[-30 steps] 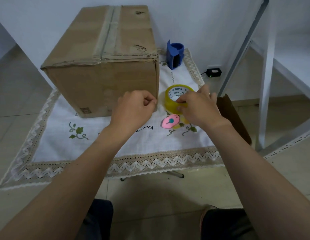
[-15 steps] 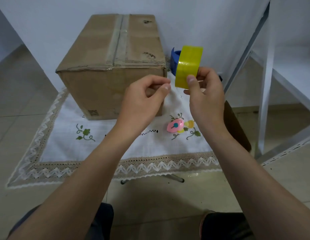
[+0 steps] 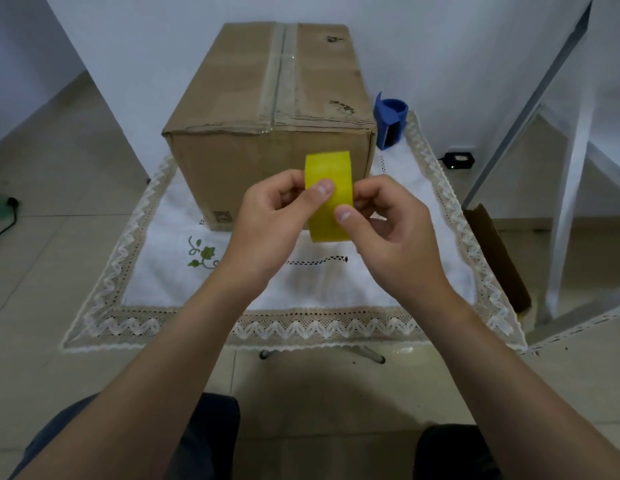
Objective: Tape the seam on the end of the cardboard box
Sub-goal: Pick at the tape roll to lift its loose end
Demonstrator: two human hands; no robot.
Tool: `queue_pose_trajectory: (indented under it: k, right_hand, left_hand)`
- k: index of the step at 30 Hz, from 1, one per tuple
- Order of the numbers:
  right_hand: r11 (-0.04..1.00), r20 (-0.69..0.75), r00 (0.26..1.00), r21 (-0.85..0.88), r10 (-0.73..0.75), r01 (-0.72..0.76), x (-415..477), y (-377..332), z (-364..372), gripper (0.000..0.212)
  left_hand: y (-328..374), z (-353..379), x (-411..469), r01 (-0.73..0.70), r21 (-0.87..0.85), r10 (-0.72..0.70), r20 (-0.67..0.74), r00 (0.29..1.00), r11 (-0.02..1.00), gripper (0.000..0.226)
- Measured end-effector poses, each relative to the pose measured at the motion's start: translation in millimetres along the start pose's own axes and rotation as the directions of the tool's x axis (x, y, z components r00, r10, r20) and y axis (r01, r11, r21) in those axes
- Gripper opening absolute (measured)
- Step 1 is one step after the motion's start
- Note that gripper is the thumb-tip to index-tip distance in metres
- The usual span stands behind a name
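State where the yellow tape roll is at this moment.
In the head view's centre, the yellow tape roll is held between the left hand and right hand, before the cardboard box.

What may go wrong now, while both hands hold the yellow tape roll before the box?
The tape roll is held in the air by the left hand and right hand; it may slip. No loose tape end shows, so finding it may be slow. The cardboard box is unheld and may slide on the cloth.

Cardboard box and yellow tape roll

The brown cardboard box (image 3: 267, 109) sits far on the counter, old tape along its top seam; the yellow tape roll (image 3: 329, 195) stands on edge, raised before its near end.
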State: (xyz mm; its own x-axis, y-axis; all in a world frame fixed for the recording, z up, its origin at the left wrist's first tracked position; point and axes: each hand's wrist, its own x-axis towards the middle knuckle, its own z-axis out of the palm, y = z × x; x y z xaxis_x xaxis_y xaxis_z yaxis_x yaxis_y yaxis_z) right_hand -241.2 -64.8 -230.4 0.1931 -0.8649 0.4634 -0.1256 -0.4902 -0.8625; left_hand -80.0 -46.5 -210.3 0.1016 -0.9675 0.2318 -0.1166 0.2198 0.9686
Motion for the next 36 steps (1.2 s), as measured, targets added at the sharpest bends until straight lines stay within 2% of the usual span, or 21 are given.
queue_pose_trajectory:
  k: [4,7,8,11,14,17,19,25,29,32,36]
  right_hand:
    - [0.991,0.006,0.994,-0.078,0.105,-0.104,6.1,10.1,3.1,0.020]
    - [0.977,-0.023,0.981,-0.090,0.193,-0.195,13.3,19.4,2.6,0.013]
    - [0.969,-0.001,0.975,-0.108,0.222,-0.221,15.8,22.4,2.7,0.012]
    - [0.938,0.100,0.951,-0.225,0.292,-0.265,20.9,31.8,3.1,0.026]
    - [0.910,0.129,0.932,-0.296,0.340,-0.291,22.0,35.4,1.6,0.024]
    - [0.894,0.129,0.924,-0.329,0.361,-0.303,23.7,37.4,-2.5,0.011]
    - [0.889,0.136,0.921,-0.347,0.364,-0.300,24.8,38.0,-5.6,0.003]
    - [0.907,0.189,0.922,-0.325,0.338,-0.267,24.8,38.2,-7.3,0.012]
    - [0.921,0.191,0.937,-0.318,0.293,-0.223,23.5,36.7,-4.5,0.004]
    - [0.916,0.159,0.958,-0.364,0.237,-0.167,22.3,38.1,-2.9,0.018]
    - [0.914,0.148,0.973,-0.393,0.175,-0.104,20.4,37.8,-2.3,0.005]
  left_hand:
    - [-13.0,-15.2,-4.7,0.095,0.023,-0.095,-0.007,0.995,0.995,0.009]
    - [-22.2,-19.3,-10.0,0.128,0.121,-0.132,0.023,0.991,0.984,0.004]
    - [-24.3,-19.5,-12.1,0.130,0.158,-0.138,0.037,0.990,0.979,0.003]
    - [-29.5,-20.4,-16.4,0.140,0.230,-0.157,0.054,0.986,0.963,0.005]
    - [-36.4,-19.8,-18.0,0.147,0.303,-0.175,0.065,0.982,0.941,0.016]
    - [-43.3,-18.0,-16.2,0.139,0.365,-0.176,0.070,0.982,0.921,0.024]
    - [-47.0,-16.9,-14.5,0.140,0.389,-0.176,0.060,0.982,0.910,0.026]
    - [-51.0,-15.8,-10.8,0.171,0.380,-0.186,0.002,0.983,0.909,0.017]
    - [-50.0,-17.4,-9.5,0.194,0.323,-0.193,-0.036,0.980,0.926,0.013]
    - [-48.7,-17.3,-9.6,0.197,0.291,-0.187,-0.062,0.980,0.936,0.013]
    - [-48.4,-16.1,-10.2,0.169,0.306,-0.154,-0.071,0.985,0.937,0.014]
